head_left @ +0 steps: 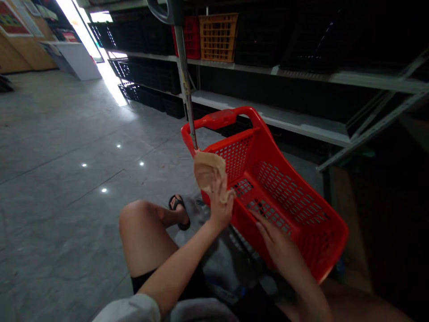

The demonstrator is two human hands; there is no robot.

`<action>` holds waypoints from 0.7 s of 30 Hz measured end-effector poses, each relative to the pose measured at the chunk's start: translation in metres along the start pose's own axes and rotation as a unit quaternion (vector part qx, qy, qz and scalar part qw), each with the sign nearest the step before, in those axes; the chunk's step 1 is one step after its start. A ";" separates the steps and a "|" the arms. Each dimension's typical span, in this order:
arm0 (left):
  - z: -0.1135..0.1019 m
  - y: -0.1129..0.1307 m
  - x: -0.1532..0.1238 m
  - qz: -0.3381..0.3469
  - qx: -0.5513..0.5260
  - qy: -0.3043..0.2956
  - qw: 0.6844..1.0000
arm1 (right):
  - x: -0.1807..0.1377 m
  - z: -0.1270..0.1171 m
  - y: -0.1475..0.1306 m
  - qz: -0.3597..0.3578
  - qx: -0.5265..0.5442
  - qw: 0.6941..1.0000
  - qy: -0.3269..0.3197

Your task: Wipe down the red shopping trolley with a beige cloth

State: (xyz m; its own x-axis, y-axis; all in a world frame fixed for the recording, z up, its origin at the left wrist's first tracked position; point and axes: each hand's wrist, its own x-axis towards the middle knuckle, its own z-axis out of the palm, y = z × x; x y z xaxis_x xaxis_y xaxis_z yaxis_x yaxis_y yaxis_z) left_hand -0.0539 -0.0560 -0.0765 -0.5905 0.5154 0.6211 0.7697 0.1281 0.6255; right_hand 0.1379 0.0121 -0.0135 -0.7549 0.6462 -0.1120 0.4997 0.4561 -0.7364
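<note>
A red plastic shopping cart [268, 174] with lattice walls stands tilted in view in front of me. My left hand [221, 201], slightly blurred, has a beige cloth [206, 167] in its fingers, at the cart's near side by the handle end. On the near rim lies my right hand [276, 239], fingers stretched out and partly over the inside; its thumb is hidden. A metal pole [185, 76] with a dark grey loop handle [164, 11] rises past the cart's handle. Its lower end disappears behind the cloth.
Metal shelving [248, 67] runs behind the cart, holding dark crates, a red crate [191, 38] and an orange crate [219, 38]. Grey floor [67, 201] spreads to the left. My sandalled foot [180, 210] is beside the cart. A pale box-shaped counter [78, 60] stands near the bright doorway.
</note>
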 end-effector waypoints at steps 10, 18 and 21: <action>-0.016 -0.023 0.050 0.313 0.212 -0.128 0.917 | 0.009 0.001 0.032 -0.173 -0.389 0.872 0.240; -0.030 -0.007 0.108 0.267 0.308 -0.148 0.901 | 0.049 -0.017 0.052 -0.103 -0.344 0.897 0.258; 0.011 0.037 0.076 0.245 0.279 -0.206 0.905 | 0.058 -0.013 0.040 -0.100 -0.269 0.923 0.258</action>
State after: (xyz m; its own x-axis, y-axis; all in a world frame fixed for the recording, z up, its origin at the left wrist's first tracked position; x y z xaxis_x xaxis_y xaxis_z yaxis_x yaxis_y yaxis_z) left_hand -0.0674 -0.0033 -0.0114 -0.0930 0.8835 0.4592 0.9853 0.1481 -0.0854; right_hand 0.1189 0.0758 -0.0406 -0.6218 0.6585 0.4240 0.6164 0.7454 -0.2539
